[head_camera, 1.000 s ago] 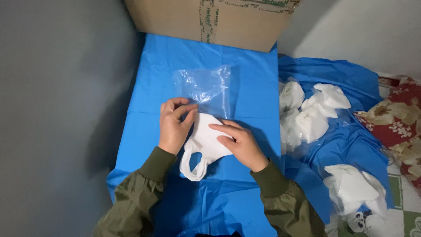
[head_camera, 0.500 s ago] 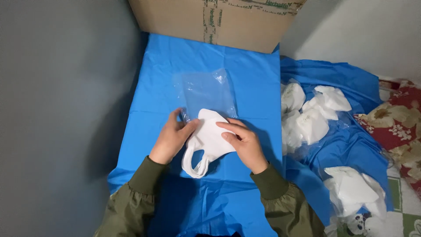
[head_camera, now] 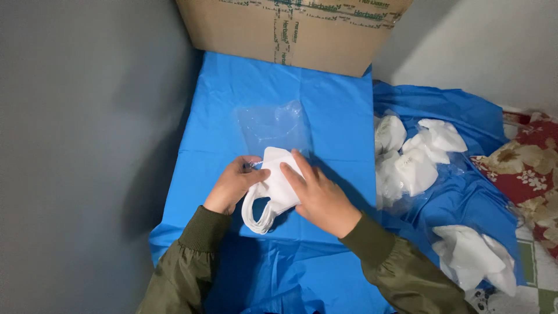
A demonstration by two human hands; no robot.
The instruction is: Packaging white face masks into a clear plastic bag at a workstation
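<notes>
A stack of folded white face masks (head_camera: pixel 278 185) with ear loops lies on the blue sheet (head_camera: pixel 325 110). My left hand (head_camera: pixel 232 185) grips its left edge with the fingertips, at the mouth of a clear plastic bag (head_camera: pixel 273 125) that lies flat just beyond the masks. My right hand (head_camera: pixel 317 195) presses on the masks from the right, fingers spread over the top. The ear loops hang toward me below the hands.
A large cardboard box (head_camera: pixel 290 29) stands at the far edge of the sheet. To the right lie a heap of loose white masks (head_camera: pixel 415 151) and a further white pile (head_camera: pixel 474 256) on blue sheeting. A grey wall runs along the left.
Both hands have slid the mask stack away from me toward the clear bag's opening. The stack's far end now overlaps the bag's near edge.
</notes>
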